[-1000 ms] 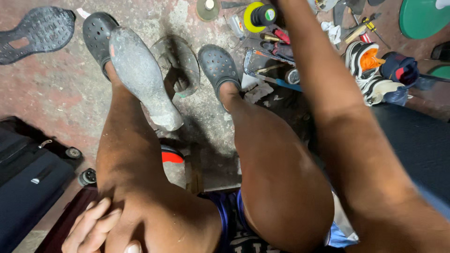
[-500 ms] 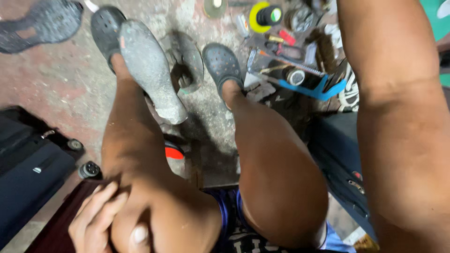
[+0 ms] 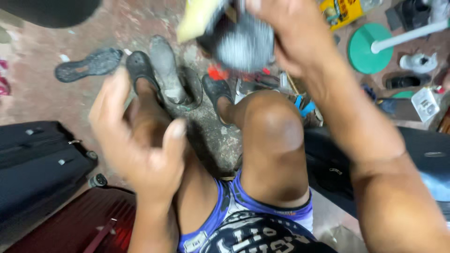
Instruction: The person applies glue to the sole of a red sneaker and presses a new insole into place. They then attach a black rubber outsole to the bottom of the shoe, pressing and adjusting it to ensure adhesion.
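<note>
My right hand point(image 3: 286, 33) is raised near the top of the head view and grips a blurred shoe point(image 3: 234, 35) with a dark grey upper and a pale yellowish sole. My left hand point(image 3: 138, 136) hovers open over my left knee, fingers spread, holding nothing. I sit with both knees up; my feet wear dark clogs point(image 3: 140, 68) on the concrete floor. A grey shoe sole point(image 3: 166, 68) stands propped on a metal shoe last point(image 3: 190, 89) between my feet.
A loose black sole point(image 3: 89, 65) lies at the upper left. Black suitcases point(image 3: 40, 159) and a red one point(image 3: 75, 225) sit at the left. Tools and tape clutter the floor past my right knee; a green round base point(image 3: 370, 49) with a white pole stands at the upper right.
My right arm has swung back in with a shoe in its hand. My left hand has lifted off my knee and opened. The view has tilted and shifted.
</note>
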